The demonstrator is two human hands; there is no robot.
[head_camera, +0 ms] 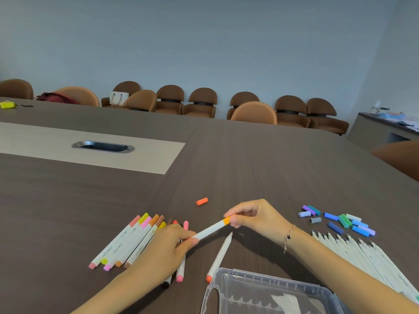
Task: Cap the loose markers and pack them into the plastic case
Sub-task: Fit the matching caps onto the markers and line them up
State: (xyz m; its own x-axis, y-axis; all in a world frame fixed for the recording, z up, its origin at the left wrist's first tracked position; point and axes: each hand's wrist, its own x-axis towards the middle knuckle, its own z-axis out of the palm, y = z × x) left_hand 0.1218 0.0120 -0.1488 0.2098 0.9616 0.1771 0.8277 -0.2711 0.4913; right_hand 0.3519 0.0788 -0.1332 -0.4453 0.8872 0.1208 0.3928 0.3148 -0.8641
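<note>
A white marker with an orange cap (213, 228) is held between both hands above the table. My right hand (256, 217) pinches its orange cap end; my left hand (167, 245) pinches the other end. Below it lies an uncapped orange marker (219, 257), tip pointing away. A loose orange cap (202, 201) lies farther out. Several capped markers (129, 241) in pink, yellow and orange lie in a fan at the left. The clear plastic case (272, 291) sits open at the bottom edge. Several uncapped white markers (362, 257) lie at the right, with loose blue, green and purple caps (340, 220) beyond them.
The dark wood table (249, 166) stretches far ahead, with a pale inlay and a metal cable slot (103, 146). Brown chairs (201, 103) line the back wall. A side counter (385, 125) stands at the right.
</note>
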